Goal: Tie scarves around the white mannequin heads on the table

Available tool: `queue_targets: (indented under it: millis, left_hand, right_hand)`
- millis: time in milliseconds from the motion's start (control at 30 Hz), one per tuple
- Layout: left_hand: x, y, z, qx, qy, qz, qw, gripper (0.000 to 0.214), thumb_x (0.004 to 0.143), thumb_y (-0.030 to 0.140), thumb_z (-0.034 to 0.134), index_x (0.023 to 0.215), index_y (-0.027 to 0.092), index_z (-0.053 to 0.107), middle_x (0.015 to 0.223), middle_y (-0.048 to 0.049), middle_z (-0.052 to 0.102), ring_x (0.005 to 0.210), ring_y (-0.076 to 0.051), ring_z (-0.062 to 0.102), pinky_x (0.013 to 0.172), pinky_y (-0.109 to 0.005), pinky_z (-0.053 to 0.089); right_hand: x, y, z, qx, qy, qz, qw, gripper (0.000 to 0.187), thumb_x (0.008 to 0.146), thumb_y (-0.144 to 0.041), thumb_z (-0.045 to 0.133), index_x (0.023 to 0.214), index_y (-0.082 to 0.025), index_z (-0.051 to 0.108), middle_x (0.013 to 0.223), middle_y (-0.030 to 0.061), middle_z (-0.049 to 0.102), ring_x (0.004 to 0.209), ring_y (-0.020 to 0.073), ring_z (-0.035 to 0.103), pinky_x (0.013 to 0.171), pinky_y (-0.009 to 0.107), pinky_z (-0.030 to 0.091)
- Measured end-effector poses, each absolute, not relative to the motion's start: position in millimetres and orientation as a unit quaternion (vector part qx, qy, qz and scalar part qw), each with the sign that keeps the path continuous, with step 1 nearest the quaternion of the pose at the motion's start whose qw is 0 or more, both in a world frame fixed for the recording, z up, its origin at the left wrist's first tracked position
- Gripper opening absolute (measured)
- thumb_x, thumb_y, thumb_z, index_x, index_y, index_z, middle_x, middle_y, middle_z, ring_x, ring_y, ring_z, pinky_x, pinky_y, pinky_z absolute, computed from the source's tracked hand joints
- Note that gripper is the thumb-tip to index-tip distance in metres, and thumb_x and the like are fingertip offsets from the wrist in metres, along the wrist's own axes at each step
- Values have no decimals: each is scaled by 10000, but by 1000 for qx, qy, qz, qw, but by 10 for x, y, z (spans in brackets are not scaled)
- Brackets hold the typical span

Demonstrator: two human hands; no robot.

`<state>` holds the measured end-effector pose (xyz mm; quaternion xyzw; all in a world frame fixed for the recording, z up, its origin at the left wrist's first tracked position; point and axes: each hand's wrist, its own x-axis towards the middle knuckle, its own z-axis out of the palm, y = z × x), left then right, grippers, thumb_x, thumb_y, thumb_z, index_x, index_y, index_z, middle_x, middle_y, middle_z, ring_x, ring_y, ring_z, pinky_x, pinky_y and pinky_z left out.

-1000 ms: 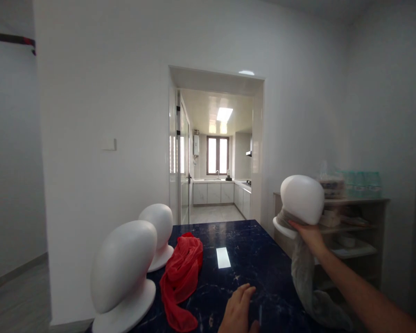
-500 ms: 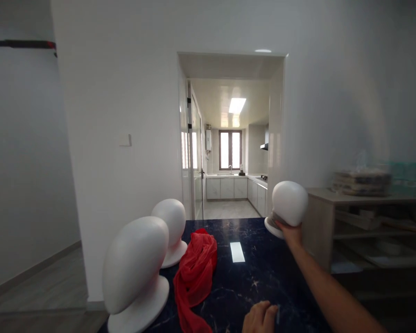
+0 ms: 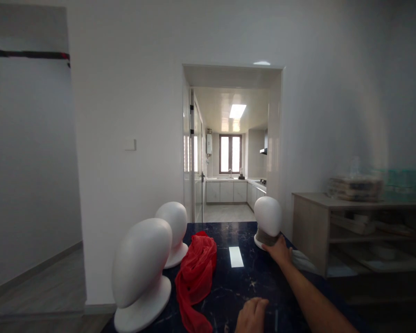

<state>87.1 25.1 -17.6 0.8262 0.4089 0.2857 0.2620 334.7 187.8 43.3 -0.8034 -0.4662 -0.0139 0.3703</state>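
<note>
The right head point(image 3: 267, 216) is at the far right part of the dark desk point(image 3: 273, 282), and its base looks set down there. Its long way goes up and down, and it leans just a little. The right hand point(image 3: 280, 250) is low on it, at the near right side, so the head is up and a bit left of that hand. The right hand is much nearer to it than the left hand point(image 3: 251, 317). The right arm reaches far out, and the right hand curls round the neck, holding it over the grey cloth point(image 3: 267, 238) wrapped there. The finger ends at the back do not show. More grey cloth lies by the wrist. The left hand is low down, near the front of the desk, well apart from the right head. Its fingers bend, and the bottom edge cuts it off, so I cannot tell if it is open or closed. The red cloth point(image 3: 198, 259) lies long on the desk, beside the near left head point(image 3: 142, 261) and the far left head point(image 3: 173, 219).
</note>
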Motion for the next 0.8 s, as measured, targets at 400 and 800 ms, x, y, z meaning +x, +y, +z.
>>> queue_targets:
  millis: [400, 800]
  left_hand:
    - [470, -292, 716, 694, 385, 572, 209, 501, 889, 277, 611, 1385, 210, 631, 1436, -142, 651, 1379, -303, 581, 1220, -481, 418]
    - [-2699, 207, 1080, 368, 661, 641, 129, 587, 677, 269, 581, 1256, 175, 592, 1220, -153, 741, 1217, -354, 708, 976, -442, 608]
  right_hand:
    - [3167, 524, -415, -782, -603, -19, 154, 698, 940, -489, 407, 1521, -135, 564, 1658, 195, 483, 1554, 454, 392, 1212, 692, 337]
    - [2656, 22, -6, -773, -611, -79, 155, 606, 980, -350, 364, 1484, -129, 616, 1596, 221, 553, 1510, 464, 451, 1197, 677, 356]
